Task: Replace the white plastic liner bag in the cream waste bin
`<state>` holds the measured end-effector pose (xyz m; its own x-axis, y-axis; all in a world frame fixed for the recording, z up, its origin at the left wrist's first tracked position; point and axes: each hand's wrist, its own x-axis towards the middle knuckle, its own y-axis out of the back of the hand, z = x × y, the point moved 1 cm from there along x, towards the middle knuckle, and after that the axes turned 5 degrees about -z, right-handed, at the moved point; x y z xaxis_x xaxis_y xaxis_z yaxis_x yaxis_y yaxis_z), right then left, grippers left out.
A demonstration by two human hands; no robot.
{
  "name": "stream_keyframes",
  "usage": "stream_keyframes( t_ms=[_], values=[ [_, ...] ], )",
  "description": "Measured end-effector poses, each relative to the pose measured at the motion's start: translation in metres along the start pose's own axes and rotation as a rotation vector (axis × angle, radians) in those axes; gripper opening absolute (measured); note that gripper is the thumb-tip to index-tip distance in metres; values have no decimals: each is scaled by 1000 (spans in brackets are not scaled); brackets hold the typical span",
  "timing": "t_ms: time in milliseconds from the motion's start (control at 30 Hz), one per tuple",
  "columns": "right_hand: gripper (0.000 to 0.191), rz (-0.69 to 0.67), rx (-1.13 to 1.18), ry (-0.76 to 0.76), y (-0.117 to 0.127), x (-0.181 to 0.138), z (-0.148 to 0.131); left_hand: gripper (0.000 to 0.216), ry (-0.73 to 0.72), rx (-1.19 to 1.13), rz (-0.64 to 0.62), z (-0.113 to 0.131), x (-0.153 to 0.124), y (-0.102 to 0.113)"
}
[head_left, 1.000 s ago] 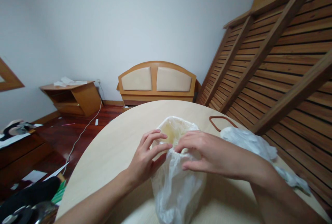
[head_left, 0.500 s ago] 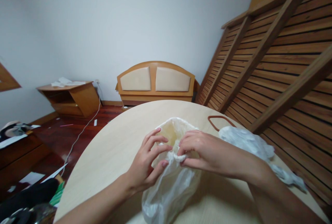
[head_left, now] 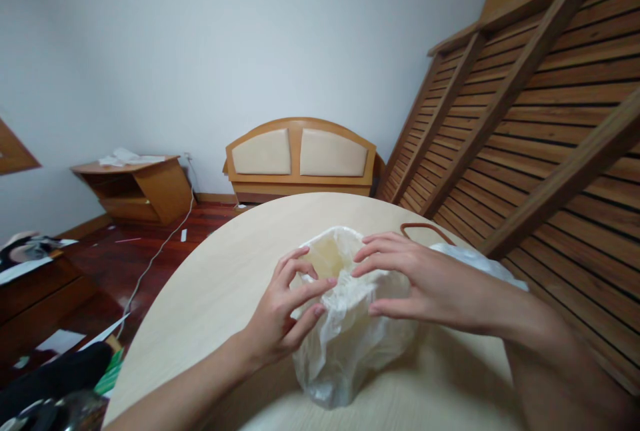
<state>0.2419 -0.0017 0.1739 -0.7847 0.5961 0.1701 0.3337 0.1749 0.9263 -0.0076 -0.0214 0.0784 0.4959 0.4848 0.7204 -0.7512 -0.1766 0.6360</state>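
Observation:
A clear plastic bag (head_left: 350, 344) stands on the round pale wooden table (head_left: 215, 284), its mouth open toward the far side and yellowish inside. My left hand (head_left: 285, 311) pinches the near rim of the bag between thumb and fingers. My right hand (head_left: 415, 278) lies over the right side of the rim, fingers curled on the plastic. Both hands meet at the bag's mouth.
A second crumpled plastic bag (head_left: 480, 261) lies behind my right wrist, with a brown loop (head_left: 425, 228) on the table beyond it. Slatted wooden panels (head_left: 540, 131) lean at the right. A headboard (head_left: 300, 158), a low shelf (head_left: 135, 188) and a cable lie on the floor past the table.
My right hand has slid from the near rim to the right side of the bag's mouth. The bag has swung right and puffed out under both hands.

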Motion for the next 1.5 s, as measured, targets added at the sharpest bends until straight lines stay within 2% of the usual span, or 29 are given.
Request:
stream_keyframes(
  t_ms=[67, 167, 267, 433, 600, 733, 867, 1033, 1100, 1167, 1267, 1433, 1500],
  values=[
    [39, -16, 45, 37, 0, 5, -11, 37, 5, 1, 0, 1, 1, -2],
    [18, -58, 78, 82, -1, 10, -19, 45, 36, -48, 10, 1, 2, -3],
    [13, -82, 78, 94, 0, 8, -11, 42, 60, -102, 21, 0, 0, -2],
    [8, -14, 6, 44, 1, 0, 3, 30, 63, -106, 13, -1, -2, -1],
    [39, -12, 35, 28, -2, 5, -15, 28, 55, -102, 40, -2, 3, -4],
    [14, -111, 15, 79, -4, 10, -20, 32, 33, -119, 62, -5, 5, -6],
    [7, -126, 16, 85, -5, 10, -14, 36, 36, -134, 39, -6, 3, -6],
    [8, -148, 55, 141, -8, 13, -18, 42, -76, -13, -12, 4, 3, -4],
    [20, -124, 96, 136, -6, 11, -19, 37, -83, 21, -24, 6, 3, -3],
    [36, -91, 108, 74, 0, 6, -16, 27, -46, 16, -5, 7, 2, 0],
    [42, -73, 81, -35, 8, -3, -7, 17, 7, -4, 35, 4, -1, 4],
    [19, -102, 113, -66, 8, -5, -3, 22, 81, 31, 125, 0, -5, 8],
    [11, -116, 118, -51, 4, -1, -9, 27, 58, 53, 146, 3, -4, 9]
  ],
)
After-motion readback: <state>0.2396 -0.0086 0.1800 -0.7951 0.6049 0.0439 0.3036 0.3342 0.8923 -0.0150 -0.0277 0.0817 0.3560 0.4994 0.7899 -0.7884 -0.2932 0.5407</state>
